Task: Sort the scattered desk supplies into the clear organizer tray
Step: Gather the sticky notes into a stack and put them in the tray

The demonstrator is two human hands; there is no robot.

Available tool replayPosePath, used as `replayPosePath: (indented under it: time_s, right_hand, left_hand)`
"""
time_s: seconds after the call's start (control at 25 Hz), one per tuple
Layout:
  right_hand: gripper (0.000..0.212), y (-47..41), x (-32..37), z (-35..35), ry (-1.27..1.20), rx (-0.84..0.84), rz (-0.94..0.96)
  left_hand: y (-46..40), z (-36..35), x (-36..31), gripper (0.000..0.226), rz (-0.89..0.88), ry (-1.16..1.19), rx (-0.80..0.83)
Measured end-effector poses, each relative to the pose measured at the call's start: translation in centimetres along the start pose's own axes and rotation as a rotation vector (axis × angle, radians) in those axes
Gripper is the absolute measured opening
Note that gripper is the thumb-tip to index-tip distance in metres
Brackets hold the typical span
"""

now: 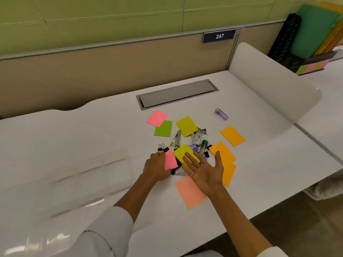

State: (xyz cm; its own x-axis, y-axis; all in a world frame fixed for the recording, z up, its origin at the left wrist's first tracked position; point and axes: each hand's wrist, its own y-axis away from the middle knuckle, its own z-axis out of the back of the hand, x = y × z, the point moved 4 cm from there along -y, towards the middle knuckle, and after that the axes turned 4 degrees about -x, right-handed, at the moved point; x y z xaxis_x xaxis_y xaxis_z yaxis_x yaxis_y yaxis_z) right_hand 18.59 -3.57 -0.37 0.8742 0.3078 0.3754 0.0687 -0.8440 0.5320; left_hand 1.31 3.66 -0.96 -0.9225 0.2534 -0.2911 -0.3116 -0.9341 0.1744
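Observation:
Scattered supplies lie mid-desk: coloured note pads, black binder clips (pixel 163 147), a stapler (pixel 176 138), a green-capped tube (pixel 203 146) and small packets. My left hand (pixel 156 168) grips the edge of a pink note pad (pixel 170 160). My right hand (pixel 205 170) hovers palm-up, fingers spread, over a yellow note pad (pixel 183 152) and holds nothing. The clear organizer tray (pixel 89 169) stretches along the desk's left side, nearly invisible apart from glints. A salmon pad (pixel 190 192) lies under my right wrist.
Orange pads (pixel 233 136) lie right of the pile; pink (pixel 157 118) and green (pixel 163 128) pads lie behind it. A purple capped tube (pixel 221 114) sits alone further back. A grey cable hatch (pixel 177 94), a white divider (pixel 274 86) and the desk's front edge bound the area.

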Motion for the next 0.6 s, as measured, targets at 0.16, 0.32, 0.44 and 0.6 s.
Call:
replayPosePath:
  time_s: [0.16, 0.32, 0.44, 0.6]
  right_hand:
    - [0.092, -0.5, 0.3, 1.3, -0.080, 0.021, -0.112]
    - [0.093, -1.1, 1.0, 1.6, -0.089, 0.033, -0.126]
    - [0.092, -0.9, 0.6, 1.8, -0.090, 0.014, -0.136]
    - [0.080, -0.7, 0.5, 2.2, -0.062, -0.088, -0.070]
  left_hand:
    - [-0.7, 1.0, 0.0, 0.078, 0.136, 0.036, -0.064]
    - [-0.7, 1.6, 0.6, 0.068, 0.237, 0.286, -0.138]
    - [0.2, 2.6, 1.4, 0.039, 0.313, 0.508, -0.279]
    - [1.1, 4.9, 0.3, 0.030, 0.379, 0.773, -0.510]
